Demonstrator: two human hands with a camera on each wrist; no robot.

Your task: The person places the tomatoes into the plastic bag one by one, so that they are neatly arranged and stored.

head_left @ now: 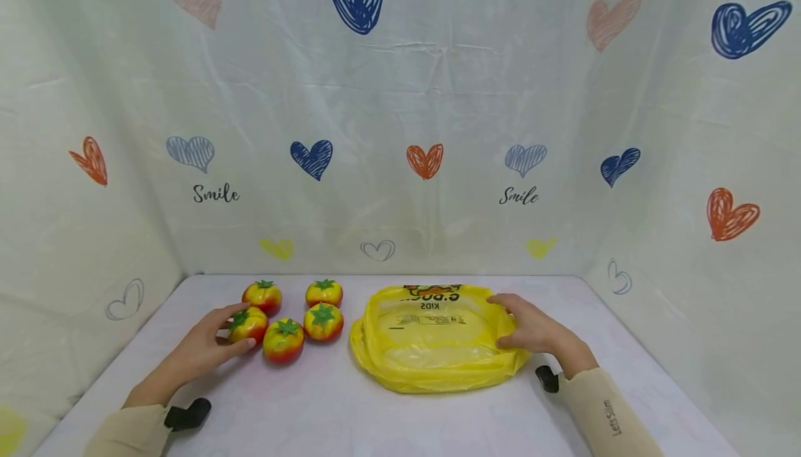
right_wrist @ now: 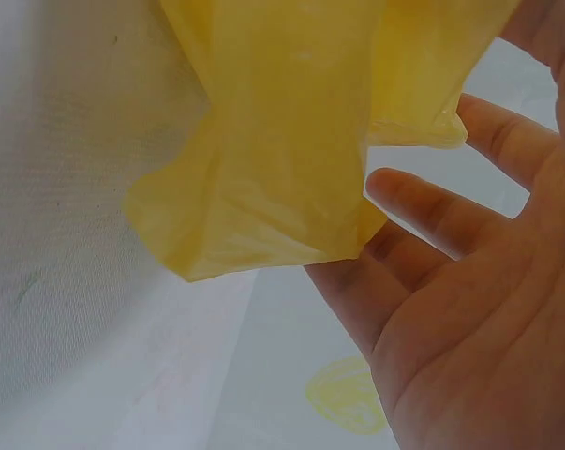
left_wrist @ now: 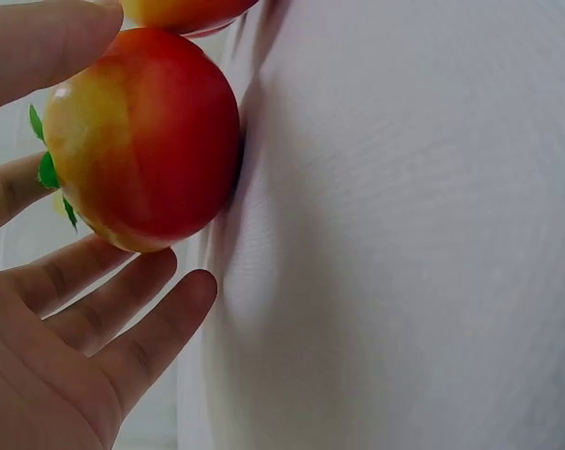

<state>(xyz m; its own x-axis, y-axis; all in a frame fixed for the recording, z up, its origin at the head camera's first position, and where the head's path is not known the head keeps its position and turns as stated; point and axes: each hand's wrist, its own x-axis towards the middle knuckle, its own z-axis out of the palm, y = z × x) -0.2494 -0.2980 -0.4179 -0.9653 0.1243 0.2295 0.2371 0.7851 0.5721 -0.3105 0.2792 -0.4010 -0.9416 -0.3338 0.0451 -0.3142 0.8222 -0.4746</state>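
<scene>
At the left, several glossy red-and-yellow tomatoes with green star-shaped tops stand in a cluster. Around the leftmost near tomato (head_left: 248, 326) my left hand (head_left: 213, 339) is spread, thumb at its front and index finger at its far side. The left wrist view shows this tomato (left_wrist: 156, 141) resting on the table, the other fingers loosely spread beside it. A yellow plastic bag (head_left: 432, 353) with dark printing lies flattened right of centre. At its right edge is my right hand (head_left: 532, 325). In the right wrist view, loosely extended fingers (right_wrist: 441, 211) lie beside the bag's edge (right_wrist: 273, 169).
A pale cloth covers the table (head_left: 300, 415). White curtains (head_left: 400, 109) printed with hearts and "Smile" stand along the back and both sides. Another tomato (head_left: 284, 341) stands right beside the one at my left hand. Black straps (head_left: 188, 415) sit at both wrists.
</scene>
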